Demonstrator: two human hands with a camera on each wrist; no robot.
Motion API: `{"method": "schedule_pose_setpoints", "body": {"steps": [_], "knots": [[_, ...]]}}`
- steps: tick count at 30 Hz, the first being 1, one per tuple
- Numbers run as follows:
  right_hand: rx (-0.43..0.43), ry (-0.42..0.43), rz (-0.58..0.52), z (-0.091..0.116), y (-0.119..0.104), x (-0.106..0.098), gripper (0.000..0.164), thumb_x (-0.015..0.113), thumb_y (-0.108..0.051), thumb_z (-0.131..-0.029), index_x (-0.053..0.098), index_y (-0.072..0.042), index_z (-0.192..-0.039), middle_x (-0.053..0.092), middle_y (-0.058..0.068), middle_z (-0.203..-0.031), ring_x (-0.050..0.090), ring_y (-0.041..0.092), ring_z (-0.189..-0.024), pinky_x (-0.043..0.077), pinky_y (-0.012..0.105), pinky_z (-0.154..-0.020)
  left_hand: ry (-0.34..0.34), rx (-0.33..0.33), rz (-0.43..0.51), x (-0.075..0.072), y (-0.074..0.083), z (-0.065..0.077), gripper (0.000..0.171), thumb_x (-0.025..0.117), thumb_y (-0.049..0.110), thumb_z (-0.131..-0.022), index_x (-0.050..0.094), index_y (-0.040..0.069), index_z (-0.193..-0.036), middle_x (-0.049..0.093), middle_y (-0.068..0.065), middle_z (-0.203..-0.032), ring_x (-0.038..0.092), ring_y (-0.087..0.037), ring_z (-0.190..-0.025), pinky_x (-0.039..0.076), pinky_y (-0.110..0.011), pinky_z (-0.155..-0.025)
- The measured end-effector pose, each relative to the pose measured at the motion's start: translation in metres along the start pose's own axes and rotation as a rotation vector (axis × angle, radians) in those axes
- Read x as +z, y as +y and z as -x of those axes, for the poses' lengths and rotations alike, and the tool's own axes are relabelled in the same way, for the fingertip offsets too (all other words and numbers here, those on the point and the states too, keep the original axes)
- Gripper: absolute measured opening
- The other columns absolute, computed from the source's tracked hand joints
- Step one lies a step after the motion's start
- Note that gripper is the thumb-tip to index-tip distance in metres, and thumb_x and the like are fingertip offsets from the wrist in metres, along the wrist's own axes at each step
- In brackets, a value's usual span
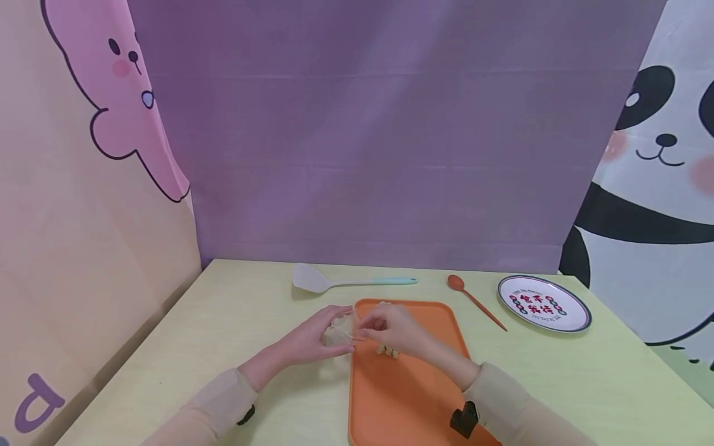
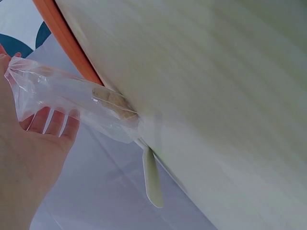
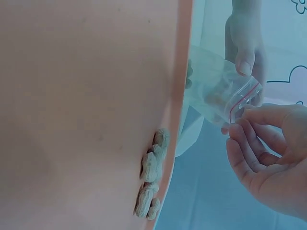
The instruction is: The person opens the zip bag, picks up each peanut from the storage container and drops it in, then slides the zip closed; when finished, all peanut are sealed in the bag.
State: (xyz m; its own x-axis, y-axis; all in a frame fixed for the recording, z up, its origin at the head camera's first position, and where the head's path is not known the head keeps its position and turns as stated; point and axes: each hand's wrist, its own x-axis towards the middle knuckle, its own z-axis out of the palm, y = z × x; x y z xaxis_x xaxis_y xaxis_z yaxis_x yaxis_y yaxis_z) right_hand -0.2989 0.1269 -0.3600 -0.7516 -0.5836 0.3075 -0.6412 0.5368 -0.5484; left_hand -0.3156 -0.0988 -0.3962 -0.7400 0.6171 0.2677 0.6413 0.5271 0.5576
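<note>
A clear zip bag [image 1: 338, 332] with a red seal line hangs between both hands at the left edge of the orange tray [image 1: 407, 396]. Peanuts [image 2: 115, 103] lie in the bottom of the bag in the left wrist view. My left hand [image 1: 304, 337] holds the bag, its thumb on one side and fingers behind it. My right hand [image 3: 268, 158] pinches the top corner of the bag by the seal, thumb against forefinger. Several unshelled peanuts [image 3: 151, 167] lie on the tray near its far edge, partly covered by the right hand in the head view.
Behind the tray lies a spatula [image 1: 357, 282] with a white blade and light blue handle end. A red-orange spoon [image 1: 474, 298] is right of the tray, and a white plate [image 1: 574, 316] with a dark rim stands further right. A purple cloth [image 1: 379, 155] hangs behind the table.
</note>
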Motion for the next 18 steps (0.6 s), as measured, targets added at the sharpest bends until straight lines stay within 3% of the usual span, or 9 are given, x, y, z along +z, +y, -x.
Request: {"method": "schedule_pose_setpoints", "body": {"steps": [18], "knots": [[0.016, 0.033, -0.017, 0.0003, 0.0002, 0.0012, 0.011, 0.068, -0.009, -0.085, 0.072, -0.005, -0.094, 0.068, 0.001, -0.085, 0.059, 0.007, -0.07, 0.049, 0.019, -0.063, 0.001, -0.008, -0.007, -0.0005, -0.0019, -0.0001, 0.074, 0.067, 0.045, -0.083, 0.037, 0.014, -0.143, 0.044, 0.001, -0.141, 0.043, -0.017, -0.128, 0.039, -0.04, -0.105]]}}
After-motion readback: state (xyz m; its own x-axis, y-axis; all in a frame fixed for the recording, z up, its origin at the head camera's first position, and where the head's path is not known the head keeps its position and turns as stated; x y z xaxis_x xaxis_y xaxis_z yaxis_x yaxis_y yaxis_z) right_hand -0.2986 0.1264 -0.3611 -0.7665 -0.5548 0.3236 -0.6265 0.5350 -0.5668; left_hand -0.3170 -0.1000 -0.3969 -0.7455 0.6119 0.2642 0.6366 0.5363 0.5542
